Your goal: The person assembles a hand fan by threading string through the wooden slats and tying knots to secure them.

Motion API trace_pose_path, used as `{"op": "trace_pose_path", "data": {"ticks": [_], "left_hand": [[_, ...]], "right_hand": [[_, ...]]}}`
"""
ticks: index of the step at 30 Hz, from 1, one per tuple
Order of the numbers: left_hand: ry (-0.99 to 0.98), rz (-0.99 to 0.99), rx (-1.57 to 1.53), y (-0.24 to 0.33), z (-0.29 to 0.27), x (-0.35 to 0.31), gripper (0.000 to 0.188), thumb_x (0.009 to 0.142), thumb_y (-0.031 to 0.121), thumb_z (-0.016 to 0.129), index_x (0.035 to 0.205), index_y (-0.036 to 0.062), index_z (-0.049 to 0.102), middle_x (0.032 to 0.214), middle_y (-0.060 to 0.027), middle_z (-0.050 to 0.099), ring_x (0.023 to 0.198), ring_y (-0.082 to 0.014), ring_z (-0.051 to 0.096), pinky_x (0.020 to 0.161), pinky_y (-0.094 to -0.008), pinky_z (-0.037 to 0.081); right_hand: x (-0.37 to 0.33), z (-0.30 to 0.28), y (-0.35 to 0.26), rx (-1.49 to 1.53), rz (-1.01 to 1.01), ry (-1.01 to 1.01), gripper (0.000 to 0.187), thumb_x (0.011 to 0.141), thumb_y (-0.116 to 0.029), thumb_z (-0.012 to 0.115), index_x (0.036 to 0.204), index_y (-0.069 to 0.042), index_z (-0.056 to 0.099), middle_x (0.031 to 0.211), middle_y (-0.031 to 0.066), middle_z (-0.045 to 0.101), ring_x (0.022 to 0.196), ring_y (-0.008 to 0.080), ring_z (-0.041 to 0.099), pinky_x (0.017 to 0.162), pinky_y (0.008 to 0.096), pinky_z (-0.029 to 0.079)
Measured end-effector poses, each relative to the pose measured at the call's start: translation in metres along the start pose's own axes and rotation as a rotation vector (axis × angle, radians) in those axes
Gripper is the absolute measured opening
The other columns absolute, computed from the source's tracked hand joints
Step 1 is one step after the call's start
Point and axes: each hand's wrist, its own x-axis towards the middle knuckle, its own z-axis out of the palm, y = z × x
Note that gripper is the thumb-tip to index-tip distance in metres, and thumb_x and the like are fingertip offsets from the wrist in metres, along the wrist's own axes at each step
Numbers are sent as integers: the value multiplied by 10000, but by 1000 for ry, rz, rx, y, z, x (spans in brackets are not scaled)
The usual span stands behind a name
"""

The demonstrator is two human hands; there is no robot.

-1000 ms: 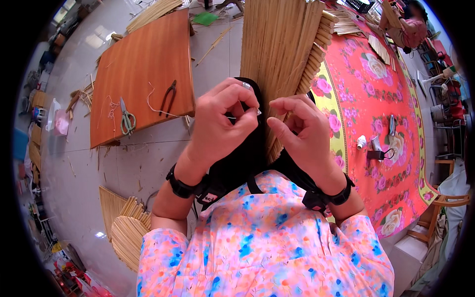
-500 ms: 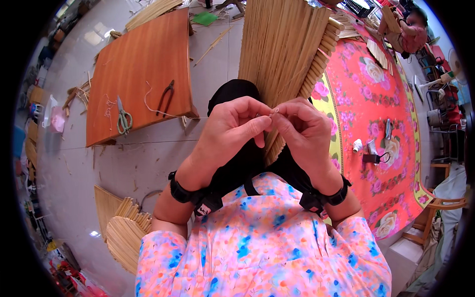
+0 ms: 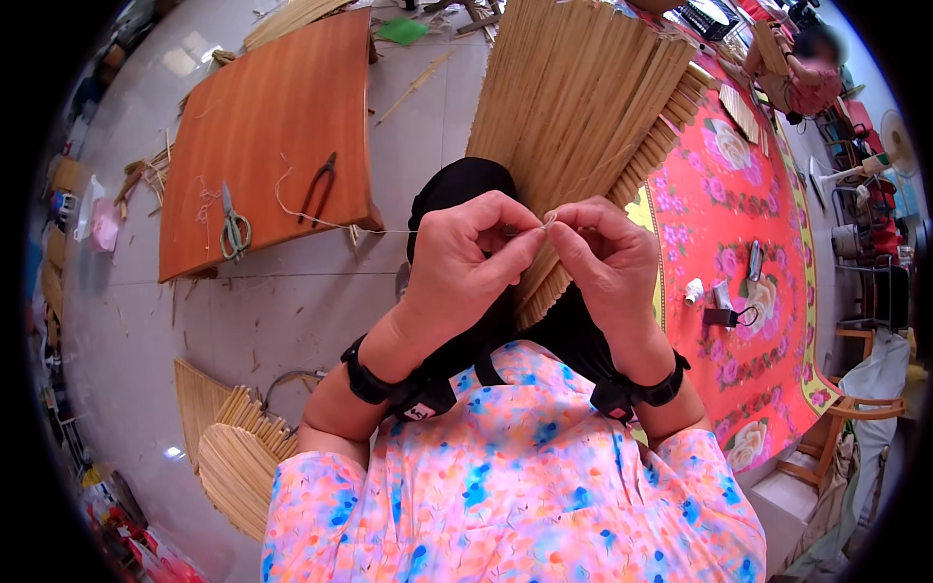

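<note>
My left hand (image 3: pixel 473 255) and my right hand (image 3: pixel 607 260) meet over my lap, both in a pinch on a thin pale string (image 3: pixel 379 231). A small loop of it shows between the fingertips. The string trails left from my left hand to the wooden table. Behind my hands, a fan-shaped panel of tan stalks (image 3: pixel 573 107) rests against my lap, its narrow end below my fingers. On the table lie scissors (image 3: pixel 233 225) with green handles and dark pliers (image 3: pixel 318 187).
The brown wooden table (image 3: pixel 282 107) stands at left. A red floral cloth (image 3: pixel 719 360) spreads at right, bearing a black binder clip (image 3: pixel 722 317) and a white thread spool (image 3: pixel 693 291). More stalk pieces (image 3: pixel 236 471) lie at lower left. Another person (image 3: pixel 805 78) sits at far upper right.
Both hands have shifted slightly right, with the string loop still pinched between them. The stalk panel's top has tilted toward the right.
</note>
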Motion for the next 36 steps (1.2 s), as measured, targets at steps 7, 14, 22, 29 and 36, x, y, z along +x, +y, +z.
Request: {"op": "trace_pose_path", "data": {"ticks": [7,14,22,29,36], "left_hand": [[8,113,172,-2,1,1,69,883,34,661,924,-14,631,738,-1,635,609,-30,588,512,-162,445],[53,159,201,0,1,0,97,863,36,674,938,-14,639,726,4,638,604,-30,594,512,-172,455],[95,127,138,1,7,-2,62,856,26,621,835,-24,590,678,-14,601,578,-26,559,502,-197,442],[-8,-21,-258,-8,6,-4,23,910,35,534,912,13,529,700,13,551,558,-30,486,490,-178,382],[89,69,-52,-7,10,-4,94,880,51,599,909,-32,565,700,-2,601,609,-3,532,509,-176,423]], "right_hand": [[-1,0,-3,38,41,14,43,849,-15,671,879,4,696,820,-6,630,618,0,532,528,153,396],[-2,3,-5,19,19,11,41,845,-5,663,871,4,694,797,-5,621,588,-1,499,506,161,371],[-4,5,-4,-126,-124,0,31,799,-4,678,830,1,678,748,5,601,529,10,456,463,185,336],[-4,8,-4,-131,-146,31,18,798,0,680,816,1,675,738,12,609,522,18,464,460,193,344],[-5,7,-5,-171,-162,43,31,805,1,689,832,0,674,762,21,615,524,29,481,465,195,361]]}}
